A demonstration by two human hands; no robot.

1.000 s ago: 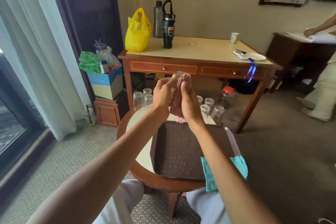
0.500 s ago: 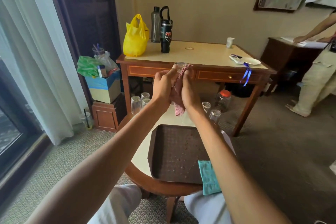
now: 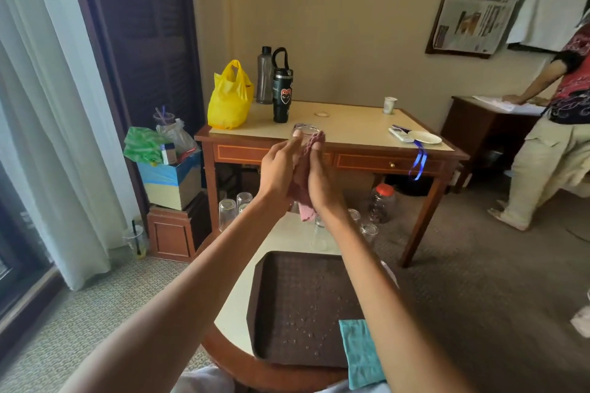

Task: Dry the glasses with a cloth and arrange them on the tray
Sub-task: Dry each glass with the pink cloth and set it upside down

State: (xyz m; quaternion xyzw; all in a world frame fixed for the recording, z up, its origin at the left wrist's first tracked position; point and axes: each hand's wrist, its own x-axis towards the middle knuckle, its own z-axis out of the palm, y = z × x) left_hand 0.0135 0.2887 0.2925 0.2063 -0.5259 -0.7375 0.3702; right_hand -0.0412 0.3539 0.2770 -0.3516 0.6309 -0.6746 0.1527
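Pink cloth (image 3: 306, 166) in right hand (image 3: 323, 179), glass (image 3: 306, 130) in left hand (image 3: 280, 169); upturned glasses (image 3: 227, 214) beyond brown tray (image 3: 297, 306).

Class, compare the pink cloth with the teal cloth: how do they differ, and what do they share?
The pink cloth is bunched up; the teal cloth lies flat. The pink cloth is held aloft by the left hand and right hand against a glass; the teal cloth rests untouched over the near corner of the tray. Both are soft cloths.

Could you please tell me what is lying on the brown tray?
Only water droplets and a corner of the teal cloth. The right forearm hides the right edge of the tray.
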